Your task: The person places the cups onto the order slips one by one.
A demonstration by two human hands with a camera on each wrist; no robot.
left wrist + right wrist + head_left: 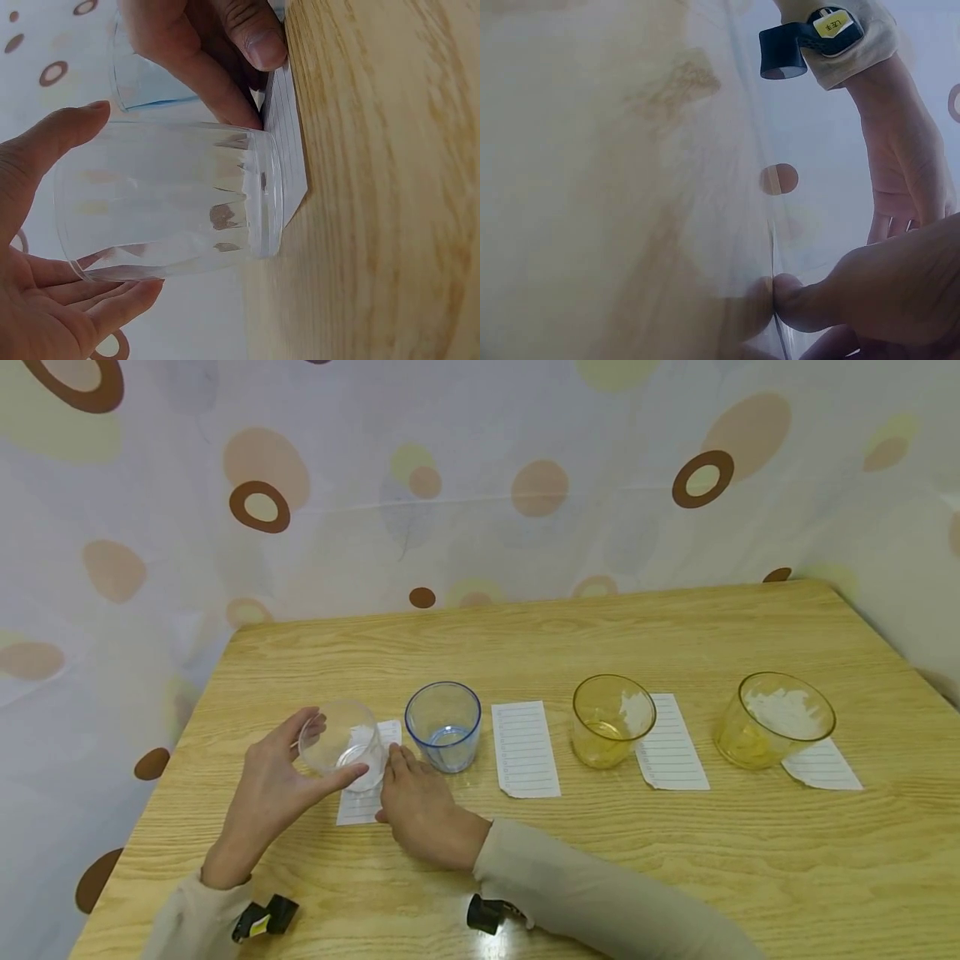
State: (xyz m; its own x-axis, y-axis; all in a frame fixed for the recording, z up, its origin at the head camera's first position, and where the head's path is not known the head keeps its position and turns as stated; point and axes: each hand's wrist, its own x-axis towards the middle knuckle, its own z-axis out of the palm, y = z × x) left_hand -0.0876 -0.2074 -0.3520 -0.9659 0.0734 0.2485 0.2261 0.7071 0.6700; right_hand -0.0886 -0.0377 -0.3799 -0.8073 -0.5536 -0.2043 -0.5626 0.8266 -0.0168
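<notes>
Surface: we have a pale wood-grain tabletop [525,643], the grain running sideways, a bright glint near its front. Room: a white wall covering [465,427] wraps the back and both sides, printed with peach, brown and pale-yellow ovals and rings; a faint crease crosses it.

At the left of the table we find a clear, colourless round cup [341,735] over a narrow white ruled paper slip [358,810]; we cannot tell whether its base bears fully on the paper. The left hand [273,777] grips the cup, thumb on one side, fingers on the other, spread to the cup's width. The right hand [420,810] has its fingers nearly straight, touching the slip's right edge, wrapped round nothing.

Rightward we note a blue-rimmed clear glass [444,727], a second ruled slip [525,750], then two amber glasses, the nearer [592,727] and the farther [735,739], each overlapping a slip in our view. Both sleeves are beige.
</notes>
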